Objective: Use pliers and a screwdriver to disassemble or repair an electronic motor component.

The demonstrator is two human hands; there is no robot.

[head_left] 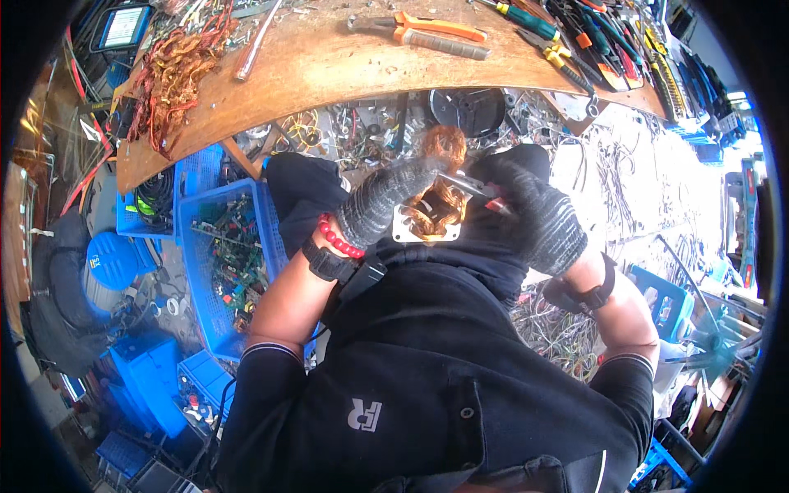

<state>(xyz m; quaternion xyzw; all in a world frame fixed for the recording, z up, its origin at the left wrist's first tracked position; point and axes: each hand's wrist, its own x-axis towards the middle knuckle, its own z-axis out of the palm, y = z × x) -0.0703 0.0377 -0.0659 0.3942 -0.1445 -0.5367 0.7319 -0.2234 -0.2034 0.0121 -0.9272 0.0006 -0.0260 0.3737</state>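
My left hand (386, 195), in a dark grey knit glove, is closed on a motor stator (431, 215) with copper windings and a pale square end plate. It is held above my lap. A loop of copper wire (446, 145) stands up at its far side. My right hand (544, 220), gloved alike, is closed round a hand tool (467, 182) with a grey metal end and some red at the grip. The tool's metal end lies against the far right of the stator. My right hand hides much of the tool, so its exact kind is unclear.
A wooden bench (304, 62) carries orange-handled pliers (427, 34), a heap of copper windings (177, 74) and several hand tools (567, 49). Blue crates (193, 271) with scrap stand at my left. Loose cables (567, 329) and small scrap litter the floor.
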